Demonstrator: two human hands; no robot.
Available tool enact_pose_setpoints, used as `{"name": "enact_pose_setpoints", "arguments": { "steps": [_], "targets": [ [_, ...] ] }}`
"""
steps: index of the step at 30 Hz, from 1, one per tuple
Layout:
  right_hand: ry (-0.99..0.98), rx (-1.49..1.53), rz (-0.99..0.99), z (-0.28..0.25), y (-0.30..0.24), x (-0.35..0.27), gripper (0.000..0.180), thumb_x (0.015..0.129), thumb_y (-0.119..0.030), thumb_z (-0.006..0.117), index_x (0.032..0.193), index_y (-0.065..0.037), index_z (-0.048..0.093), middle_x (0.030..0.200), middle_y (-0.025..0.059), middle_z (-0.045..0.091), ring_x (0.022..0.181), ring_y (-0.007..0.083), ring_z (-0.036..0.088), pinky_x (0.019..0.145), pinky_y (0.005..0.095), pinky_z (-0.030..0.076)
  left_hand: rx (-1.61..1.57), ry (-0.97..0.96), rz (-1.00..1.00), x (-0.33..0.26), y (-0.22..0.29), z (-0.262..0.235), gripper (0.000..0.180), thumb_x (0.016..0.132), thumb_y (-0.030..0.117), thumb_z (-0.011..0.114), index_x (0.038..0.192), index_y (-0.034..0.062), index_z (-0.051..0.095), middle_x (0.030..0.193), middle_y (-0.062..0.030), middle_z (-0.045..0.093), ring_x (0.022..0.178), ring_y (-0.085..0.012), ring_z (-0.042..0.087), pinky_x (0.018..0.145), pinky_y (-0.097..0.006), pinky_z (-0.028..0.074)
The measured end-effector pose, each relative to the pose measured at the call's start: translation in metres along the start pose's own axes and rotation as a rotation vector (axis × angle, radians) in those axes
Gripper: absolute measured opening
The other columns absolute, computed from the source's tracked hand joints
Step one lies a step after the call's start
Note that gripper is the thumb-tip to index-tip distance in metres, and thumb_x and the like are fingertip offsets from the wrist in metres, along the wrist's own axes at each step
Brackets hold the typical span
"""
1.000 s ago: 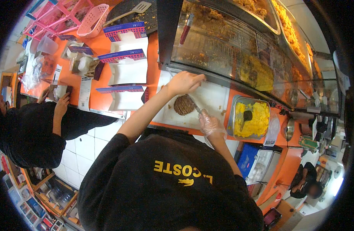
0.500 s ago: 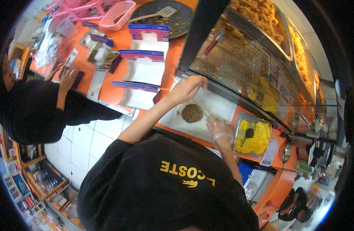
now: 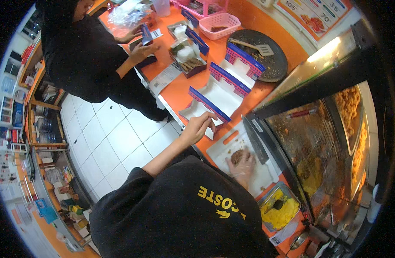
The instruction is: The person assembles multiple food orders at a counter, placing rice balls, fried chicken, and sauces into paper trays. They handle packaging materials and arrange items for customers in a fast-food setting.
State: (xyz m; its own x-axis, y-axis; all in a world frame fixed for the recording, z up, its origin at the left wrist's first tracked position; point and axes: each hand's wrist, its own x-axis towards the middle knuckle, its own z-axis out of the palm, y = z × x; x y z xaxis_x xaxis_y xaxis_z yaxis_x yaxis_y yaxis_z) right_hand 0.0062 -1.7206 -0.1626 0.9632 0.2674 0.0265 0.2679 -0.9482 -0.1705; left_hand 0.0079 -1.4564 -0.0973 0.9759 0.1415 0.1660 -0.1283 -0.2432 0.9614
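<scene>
My right hand [image 3: 242,168], in a clear plastic glove, grips a round brown patty [image 3: 237,157] from the near side, with thumb and fingers around it. The patty rests on a white cutting board [image 3: 219,148] spotted with crumbs. A wide dark knife blade [image 3: 255,139] lies along the board's far side, apart from both hands. My bare left hand [image 3: 199,129] hovers beside the nearest paper-lined box [image 3: 197,110]. Its fingers are loosely bent and apart, and nothing shows in them.
A metal tub of yellow food [image 3: 281,211] with a dark scoop [image 3: 275,205] stands right of the board. Glass casing [image 3: 307,150] borders the far side. Another person's hands [image 3: 141,51] hold a small box at the left. A spatula [image 3: 253,46] lies on a round black pan [image 3: 275,66].
My view has turned. My right hand has gone from beside the patty to holding it. My left hand has moved left, off the board's far edge, to beside the boxes.
</scene>
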Motion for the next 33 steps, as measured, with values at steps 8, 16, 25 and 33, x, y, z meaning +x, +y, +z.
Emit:
{"name": "enact_pose_setpoints", "arguments": {
  "steps": [8,16,25,33],
  "targets": [
    [-0.155,0.158,0.049,0.022,0.015,0.020,0.053,0.056,-0.025,0.072,0.104,-0.013,0.053,0.105,0.0191,0.049,0.100,0.0391,0.049,0.086,0.0497,0.042,0.014,-0.035,0.090,0.018,0.005,-0.006,0.019,0.095,0.007,0.038,0.103,0.0011,0.053,0.071,-0.0100,0.064,0.070,-0.0236,0.065,0.068,-0.033,0.050],
    [-0.118,0.944,0.442,0.013,0.039,0.029,0.046,0.068,-0.019,0.071,0.108,-0.008,0.050,0.095,0.0183,0.059,0.084,0.0360,0.060,0.079,0.0395,0.048,-0.005,-0.061,0.089,0.036,-0.012,-0.029,0.019,0.097,0.008,0.038,0.101,0.0015,0.055,0.074,-0.0077,0.065,0.073,-0.0207,0.066,0.071,-0.033,0.050],
    [0.039,0.124,0.157,0.029,-0.010,0.028,0.042,0.067,-0.011,0.068,0.105,-0.008,0.052,0.104,0.0198,0.057,0.102,0.0381,0.053,0.085,0.0449,0.045,0.028,-0.008,0.103,0.041,-0.027,-0.057,0.017,0.095,0.010,0.040,0.101,0.0044,0.055,0.071,-0.0069,0.065,0.070,-0.0223,0.066,0.066,-0.033,0.050],
    [-0.283,1.154,0.466,0.001,0.034,0.032,0.041,0.082,-0.016,0.061,0.120,-0.010,0.049,0.095,0.0068,0.058,0.090,0.0196,0.060,0.072,0.0312,0.051,0.033,0.010,0.059,0.038,-0.029,-0.067,0.018,0.096,0.010,0.041,0.101,0.0033,0.056,0.072,-0.0075,0.064,0.070,-0.0208,0.065,0.067,-0.033,0.050]
  ]
}}
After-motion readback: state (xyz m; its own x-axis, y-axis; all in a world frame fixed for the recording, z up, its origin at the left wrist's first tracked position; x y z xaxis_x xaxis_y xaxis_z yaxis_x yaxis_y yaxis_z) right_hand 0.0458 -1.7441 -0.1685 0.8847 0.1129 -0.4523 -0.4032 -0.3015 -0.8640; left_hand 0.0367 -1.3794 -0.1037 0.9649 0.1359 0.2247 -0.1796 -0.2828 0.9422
